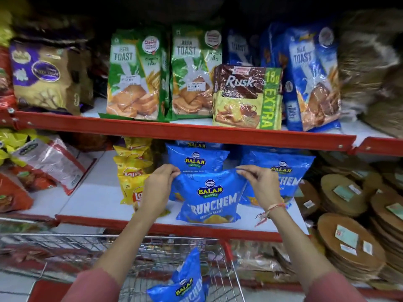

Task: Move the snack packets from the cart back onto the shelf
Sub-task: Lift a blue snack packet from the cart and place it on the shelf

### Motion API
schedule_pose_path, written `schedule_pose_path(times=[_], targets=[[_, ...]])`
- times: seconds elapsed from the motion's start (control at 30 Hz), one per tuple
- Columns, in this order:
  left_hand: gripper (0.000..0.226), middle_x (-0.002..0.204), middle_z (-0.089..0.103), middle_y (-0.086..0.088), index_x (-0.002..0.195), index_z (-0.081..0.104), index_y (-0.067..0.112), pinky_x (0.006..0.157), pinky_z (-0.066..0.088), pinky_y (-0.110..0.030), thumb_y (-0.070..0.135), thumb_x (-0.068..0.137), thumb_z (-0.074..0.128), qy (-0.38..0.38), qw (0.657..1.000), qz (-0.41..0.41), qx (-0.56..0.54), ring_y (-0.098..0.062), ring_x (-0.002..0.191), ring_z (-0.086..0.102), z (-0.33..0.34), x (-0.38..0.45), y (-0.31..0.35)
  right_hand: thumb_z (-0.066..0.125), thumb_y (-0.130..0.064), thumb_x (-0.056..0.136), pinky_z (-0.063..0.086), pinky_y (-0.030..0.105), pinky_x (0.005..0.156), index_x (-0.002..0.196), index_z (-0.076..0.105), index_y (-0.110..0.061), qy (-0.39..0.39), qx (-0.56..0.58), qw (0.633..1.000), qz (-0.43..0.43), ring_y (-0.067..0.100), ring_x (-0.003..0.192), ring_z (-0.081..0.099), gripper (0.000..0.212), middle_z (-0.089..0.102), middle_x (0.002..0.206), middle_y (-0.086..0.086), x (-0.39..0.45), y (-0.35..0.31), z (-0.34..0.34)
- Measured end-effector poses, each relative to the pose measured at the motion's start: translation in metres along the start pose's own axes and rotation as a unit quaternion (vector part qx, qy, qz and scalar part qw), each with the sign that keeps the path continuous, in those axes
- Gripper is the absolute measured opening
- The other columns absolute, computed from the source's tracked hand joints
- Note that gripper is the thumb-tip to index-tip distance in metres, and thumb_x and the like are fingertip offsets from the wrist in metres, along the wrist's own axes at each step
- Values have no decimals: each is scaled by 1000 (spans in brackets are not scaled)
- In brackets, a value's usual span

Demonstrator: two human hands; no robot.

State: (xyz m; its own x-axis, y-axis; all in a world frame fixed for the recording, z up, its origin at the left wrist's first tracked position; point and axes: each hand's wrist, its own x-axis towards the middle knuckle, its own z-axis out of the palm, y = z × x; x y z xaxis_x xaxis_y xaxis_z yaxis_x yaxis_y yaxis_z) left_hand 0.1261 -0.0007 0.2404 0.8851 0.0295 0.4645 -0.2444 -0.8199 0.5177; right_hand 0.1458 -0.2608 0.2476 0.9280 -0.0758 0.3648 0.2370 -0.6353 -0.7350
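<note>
A blue Balaji Crunchem packet (208,199) stands upright at the front of the lower shelf (98,201). My left hand (158,184) pinches its top left corner and my right hand (259,184) pinches its top right corner. Two more blue Balaji packets (197,159) (283,171) stand behind it on the same shelf. Another blue Balaji packet (185,280) lies in the wire cart (87,243) below, between my forearms.
Yellow Lays packets (130,171) stand just left of the blue ones. Orange and clear packets (43,166) lie at the far left. Round brown discs (349,247) are stacked at the right. The upper shelf, with a red edge (174,129), holds toast and rusk packs (246,97).
</note>
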Motion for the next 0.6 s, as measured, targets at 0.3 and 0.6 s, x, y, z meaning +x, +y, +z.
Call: schedule_pose_path(times=[0.3,0.6], targets=[[31,127,61,-12,121,56,4,101,47,-37,13,91,58,-15,1000,20,-7,-25,119,56,11,-35,-10,64,-23,90,41,35,109,131,52,-12,79,-89,989,-88,19,128,49,45,55,137,8,-42,14,34],[35,111,69,-13,109,65,2,102,39,-26,29,94,48,-108,994,24,-20,-13,109,53,40,-160,-71,77,-10,78,49,26,86,95,70,-9,-73,-171,922,-339,17,88,60,19,71,90,4,-140,38,123]])
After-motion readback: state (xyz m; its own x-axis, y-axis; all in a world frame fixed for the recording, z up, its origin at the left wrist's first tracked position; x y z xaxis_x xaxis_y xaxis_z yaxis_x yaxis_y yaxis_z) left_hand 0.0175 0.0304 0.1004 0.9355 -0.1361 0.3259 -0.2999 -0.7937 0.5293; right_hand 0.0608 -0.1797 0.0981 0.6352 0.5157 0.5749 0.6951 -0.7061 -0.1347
